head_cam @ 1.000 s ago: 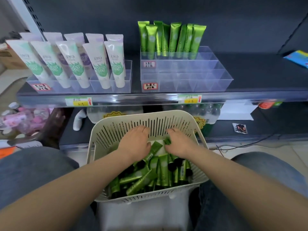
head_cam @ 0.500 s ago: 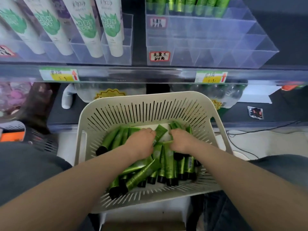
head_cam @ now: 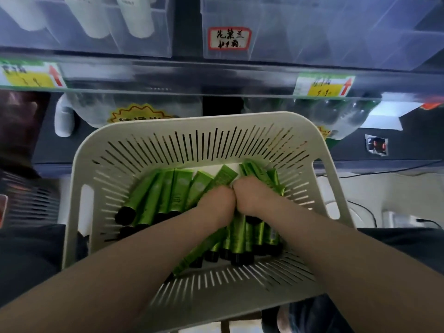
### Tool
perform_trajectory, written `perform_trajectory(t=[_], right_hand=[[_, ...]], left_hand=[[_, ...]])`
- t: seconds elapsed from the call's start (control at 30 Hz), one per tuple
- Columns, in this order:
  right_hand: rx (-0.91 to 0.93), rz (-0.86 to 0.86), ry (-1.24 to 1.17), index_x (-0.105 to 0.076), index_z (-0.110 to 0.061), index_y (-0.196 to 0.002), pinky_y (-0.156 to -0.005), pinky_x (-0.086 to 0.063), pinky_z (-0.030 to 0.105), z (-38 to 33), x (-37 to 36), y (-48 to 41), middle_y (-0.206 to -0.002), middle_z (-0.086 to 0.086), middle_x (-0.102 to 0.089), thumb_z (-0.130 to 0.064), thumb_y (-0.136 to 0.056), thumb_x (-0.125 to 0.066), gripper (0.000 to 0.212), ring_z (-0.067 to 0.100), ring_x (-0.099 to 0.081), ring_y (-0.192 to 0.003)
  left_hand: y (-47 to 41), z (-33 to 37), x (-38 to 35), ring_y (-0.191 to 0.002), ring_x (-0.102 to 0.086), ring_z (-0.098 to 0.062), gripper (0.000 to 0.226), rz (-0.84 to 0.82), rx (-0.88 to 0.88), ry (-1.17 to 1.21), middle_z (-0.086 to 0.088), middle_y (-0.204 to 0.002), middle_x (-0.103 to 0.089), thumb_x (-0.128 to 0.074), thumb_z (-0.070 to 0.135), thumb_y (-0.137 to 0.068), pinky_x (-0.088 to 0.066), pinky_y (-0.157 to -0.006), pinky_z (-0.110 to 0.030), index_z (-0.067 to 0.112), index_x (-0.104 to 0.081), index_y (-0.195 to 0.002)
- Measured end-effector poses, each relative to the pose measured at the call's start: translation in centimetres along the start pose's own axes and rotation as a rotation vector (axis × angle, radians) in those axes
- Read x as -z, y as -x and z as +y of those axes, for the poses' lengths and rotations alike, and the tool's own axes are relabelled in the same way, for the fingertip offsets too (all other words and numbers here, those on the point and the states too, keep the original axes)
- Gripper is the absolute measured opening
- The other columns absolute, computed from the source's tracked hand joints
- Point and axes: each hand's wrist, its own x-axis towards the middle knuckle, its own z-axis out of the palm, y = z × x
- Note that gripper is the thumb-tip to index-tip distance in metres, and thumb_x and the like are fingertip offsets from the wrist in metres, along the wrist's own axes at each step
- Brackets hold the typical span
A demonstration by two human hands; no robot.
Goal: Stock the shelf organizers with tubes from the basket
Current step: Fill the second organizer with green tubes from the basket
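Price tags and oddments around the shelving

Two yellow-and-green paper price tags (head_cam: 30, 76) (head_cam: 324, 86) with red arrows sit on the clear shelf-edge rail (head_cam: 180, 75), far left and right. The dark lower shelf (head_cam: 420, 140) holds a white plastic bottle (head_cam: 63, 116) at its left and a small silver foil packet (head_cam: 376, 145) at its right.

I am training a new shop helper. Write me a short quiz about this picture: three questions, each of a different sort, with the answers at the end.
1. True or false: the left hand and the right hand are both inside the basket.
2. Choose one. The caps of the tubes are: A) white, B) black, C) red.
3. Fill in the gap: the handwritten label on the clear organizer has a ____ border.

Key: 1 true; 2 B; 3 red.
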Motion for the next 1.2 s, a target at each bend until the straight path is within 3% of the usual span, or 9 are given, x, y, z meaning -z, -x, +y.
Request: perform_trajectory(t=[0.37,0.7,0.77,0.83,0.9,1.03,1.13,1.2], right_hand=[[-0.023,-0.039,-0.022,-0.062,-0.004,-0.102,-0.081,-0.047,0.032,0.2,-0.1,-1.1,-0.11,0.015,-0.06,-0.003,-0.086,-0.053,0.018,0.028,-0.058,-0.103],[-0.084,-0.048,-0.109,-0.062,-0.005,-0.111,-0.08,-0.049,0.03,0.0,0.4,-0.8,-0.106,0.011,-0.061,-0.003,-0.085,-0.055,0.028,0.026,-0.06,-0.1],[-0.102,-0.064,-0.14,-0.062,-0.003,-0.103,-0.074,-0.047,0.028,0.0,1.1,-0.3,-0.088,0.008,-0.056,-0.003,-0.087,-0.053,0.019,0.025,-0.06,-0.094],[-0.128,-0.063,-0.153,-0.059,-0.004,-0.082,-0.07,-0.044,0.027,0.1,1.6,0.2,-0.072,0.004,-0.045,-0.003,-0.087,-0.052,0.008,0.024,-0.054,-0.084],[-0.143,-0.065,-0.167,-0.044,-0.011,-0.064,-0.068,-0.044,0.026,0.0,1.9,0.5,-0.066,0.002,-0.039,-0.003,-0.087,-0.053,0.027,0.02,-0.049,-0.081],[-0.191,-0.07,-0.244,-0.04,-0.014,-0.067,-0.048,-0.036,0.021,0.3,2.2,1.0,-0.067,0.001,-0.038,-0.007,-0.085,-0.06,0.028,0.018,-0.049,-0.078],[-0.219,-0.087,-0.305,-0.046,-0.011,-0.069,-0.044,-0.033,0.019,0.6,2.7,1.7,-0.067,0.001,-0.041,-0.008,-0.085,-0.061,0.022,0.013,-0.045,-0.063],[-0.239,-0.098,-0.351,-0.051,-0.01,-0.071,-0.044,-0.036,0.02,0.7,2.9,2.3,-0.068,0.002,-0.045,-0.007,-0.084,-0.061,0.017,0.015,-0.049,-0.066]], left_hand=[[-1.3,0.4,0.2,-0.111,-0.059,-0.026,0.024,-0.01,0.108,0.011,-0.012,-0.121,-0.06,-0.045,0.003,-0.093,-0.047,-0.088,-0.033,0.004,-0.061,-0.112],[-0.7,-0.1,1.3,-0.112,-0.057,-0.03,0.029,-0.045,0.011,-0.072,-0.015,-0.124,-0.058,-0.047,-0.002,-0.091,-0.047,-0.089,-0.035,0.001,-0.057,-0.118],[-0.7,-0.4,1.6,-0.109,-0.058,-0.03,0.029,-0.065,-0.008,-0.081,-0.015,-0.12,-0.059,-0.048,-0.004,-0.09,-0.047,-0.083,-0.033,0.002,-0.058,-0.116],[-0.8,-0.8,1.7,-0.104,-0.06,-0.028,0.027,-0.069,-0.019,-0.072,-0.014,-0.115,-0.061,-0.049,-0.004,-0.089,-0.045,-0.075,-0.03,0.003,-0.061,-0.111],[-0.7,-1.2,1.8,-0.102,-0.061,-0.028,0.025,-0.079,-0.034,-0.084,-0.012,-0.112,-0.063,-0.05,-0.004,-0.088,-0.044,-0.075,-0.029,0.003,-0.063,-0.109],[0.1,-1.8,2.8,-0.1,-0.062,-0.027,0.025,-0.067,-0.077,-0.1,-0.013,-0.11,-0.064,-0.053,-0.001,-0.088,-0.051,-0.085,-0.034,0.004,-0.066,-0.108],[1.2,-1.9,3.9,-0.099,-0.061,-0.028,0.025,-0.048,-0.104,-0.121,-0.013,-0.107,-0.064,-0.051,0.0,-0.088,-0.049,-0.081,-0.034,0.005,-0.066,-0.107],[1.8,-2.1,4.4,-0.096,-0.062,-0.028,0.024,-0.055,-0.099,-0.132,-0.012,-0.105,-0.064,-0.052,0.0,-0.087,-0.05,-0.079,-0.034,0.005,-0.067,-0.105]])
